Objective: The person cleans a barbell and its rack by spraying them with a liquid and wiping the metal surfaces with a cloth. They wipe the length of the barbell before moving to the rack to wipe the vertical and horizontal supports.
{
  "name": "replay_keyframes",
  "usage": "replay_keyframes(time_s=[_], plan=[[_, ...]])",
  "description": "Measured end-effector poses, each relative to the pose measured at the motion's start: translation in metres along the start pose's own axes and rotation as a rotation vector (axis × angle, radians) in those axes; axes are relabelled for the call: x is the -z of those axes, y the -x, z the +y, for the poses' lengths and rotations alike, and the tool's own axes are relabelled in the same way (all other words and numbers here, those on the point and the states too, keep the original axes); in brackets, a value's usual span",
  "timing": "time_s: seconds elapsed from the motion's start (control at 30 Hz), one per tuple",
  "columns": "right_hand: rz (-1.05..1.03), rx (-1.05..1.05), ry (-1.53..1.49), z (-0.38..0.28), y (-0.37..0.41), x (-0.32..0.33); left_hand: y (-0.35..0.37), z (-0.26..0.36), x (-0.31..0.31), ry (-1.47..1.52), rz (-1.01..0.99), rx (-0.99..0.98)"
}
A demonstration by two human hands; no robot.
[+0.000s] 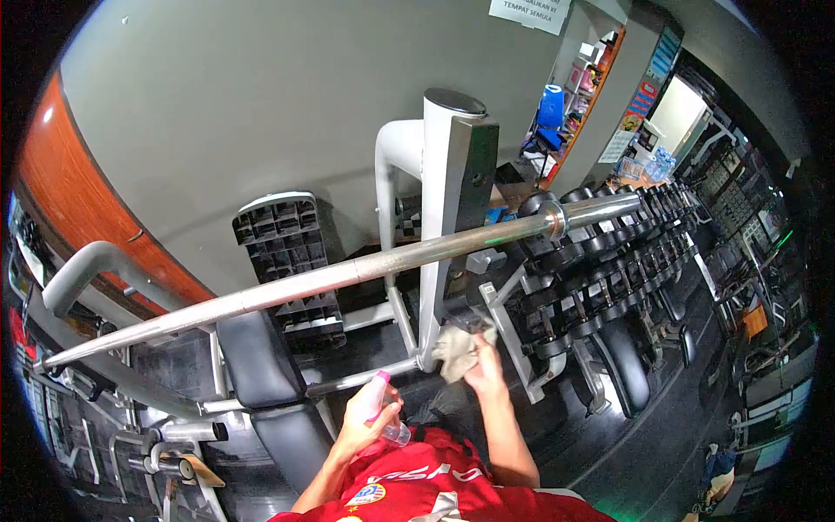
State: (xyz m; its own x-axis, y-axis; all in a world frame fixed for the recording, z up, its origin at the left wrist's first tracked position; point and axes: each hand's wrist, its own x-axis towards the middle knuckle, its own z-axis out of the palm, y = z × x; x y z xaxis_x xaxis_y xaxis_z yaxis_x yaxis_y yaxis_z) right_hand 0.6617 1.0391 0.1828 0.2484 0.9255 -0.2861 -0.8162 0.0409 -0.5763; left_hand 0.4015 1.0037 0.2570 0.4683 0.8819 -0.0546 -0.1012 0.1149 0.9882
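My left hand (361,420) is closed around a clear spray bottle (397,433) with a pink top, held low in front of my red shirt. To the right, my right hand (484,370) grips a crumpled pale cloth (454,352). The cloth hangs near the foot of the white rack upright (437,183). Above both hands a long silver barbell (374,265) runs across the view, passing in front of the upright. Neither hand touches the bar. Part of the bottle is hidden by my fingers.
A black padded bench (261,365) stands at left below the bar. Several dumbbells fill a tiered rack (513,335) on the right, with another black bench pad (619,370) beside it. A black step platform (287,261) leans on the grey wall (261,113).
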Motion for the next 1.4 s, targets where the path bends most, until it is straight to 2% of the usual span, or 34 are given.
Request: replay_keyframes(time_s=[0.03, 0.07, 0.17, 0.23, 0.3, 0.5, 0.63, 0.7, 0.77, 0.83, 0.9, 0.93, 0.97, 1.03, 1.07, 1.1, 1.13, 1.17, 1.23, 1.27, 1.3, 1.37, 1.4], plan=[[-0.098, -0.165, -0.136, 0.005, 0.0, -0.004, -0.001, 0.002, -0.001, 0.0, -0.002, 0.004], [0.005, -0.218, -0.153, 0.007, 0.001, -0.012, -0.003, 0.007, -0.003, 0.016, -0.015, -0.011], [-0.049, -0.227, -0.291, 0.01, -0.016, 0.004, -0.003, 0.014, -0.004, 0.047, -0.012, -0.017], [-0.02, -0.25, -0.273, 0.005, -0.011, 0.005, -0.003, 0.013, -0.004, 0.066, -0.004, -0.009], [0.078, -0.213, -0.292, -0.001, 0.003, -0.008, -0.002, 0.01, -0.002, 0.027, -0.001, -0.022], [0.147, -0.135, -0.234, -0.027, 0.05, -0.039, 0.001, 0.011, -0.006, 0.052, -0.007, 0.042], [0.072, -0.047, -0.182, -0.042, 0.063, -0.053, -0.002, 0.003, -0.005, 0.051, 0.001, 0.02], [0.088, 0.056, -0.159, -0.06, 0.071, -0.075, -0.003, 0.001, -0.005, 0.028, 0.023, 0.004], [0.008, 0.185, -0.101, -0.071, 0.069, -0.082, -0.005, 0.003, -0.006, 0.037, 0.02, -0.025], [0.238, 0.45, 0.189, -0.071, 0.062, -0.089, -0.004, 0.008, -0.008, 0.024, 0.005, -0.008], [0.29, 0.733, 0.611, -0.059, 0.046, -0.075, -0.004, 0.009, -0.008, -0.006, -0.006, -0.013], [0.331, 0.754, 1.034, -0.058, 0.047, -0.067, -0.005, 0.01, -0.009, -0.035, -0.018, -0.015], [0.246, 0.564, 1.263, -0.061, 0.045, -0.063, -0.005, 0.008, -0.011, -0.032, -0.015, -0.018], [0.006, 0.824, 1.592, -0.05, 0.036, -0.063, -0.004, 0.003, -0.015, 0.119, 0.01, 0.014], [-0.164, 0.926, 1.644, -0.054, 0.04, -0.072, -0.002, -0.001, -0.017, 0.122, 0.01, 0.021], [-0.157, 0.879, 1.632, -0.054, 0.048, -0.076, -0.002, -0.004, -0.018, 0.039, 0.009, 0.006], [-0.137, 0.842, 1.48, -0.053, 0.049, -0.072, -0.003, -0.005, -0.019, -0.045, 0.012, -0.015], [-0.12, 0.802, 1.329, -0.052, 0.048, -0.066, -0.003, -0.003, -0.021, -0.045, 0.02, -0.02], [-0.069, 0.595, 1.093, -0.061, 0.045, -0.046, -0.001, 0.0, -0.027, 0.003, 0.048, -0.043], [-0.025, 0.641, 1.013, -0.058, 0.031, -0.014, 0.001, 0.002, -0.029, 0.005, 0.063, -0.043], [0.039, 0.433, 0.747, -0.056, 0.023, 0.012, 0.003, 0.004, -0.032, 0.032, 0.101, -0.045], [0.177, 0.342, 0.231, -0.058, 0.024, 0.008, 0.007, 0.01, -0.036, 0.053, 0.158, -0.053], [0.196, 0.232, 0.197, -0.059, 0.019, 0.019, 0.009, 0.012, -0.039, 0.088, 0.185, -0.052]])
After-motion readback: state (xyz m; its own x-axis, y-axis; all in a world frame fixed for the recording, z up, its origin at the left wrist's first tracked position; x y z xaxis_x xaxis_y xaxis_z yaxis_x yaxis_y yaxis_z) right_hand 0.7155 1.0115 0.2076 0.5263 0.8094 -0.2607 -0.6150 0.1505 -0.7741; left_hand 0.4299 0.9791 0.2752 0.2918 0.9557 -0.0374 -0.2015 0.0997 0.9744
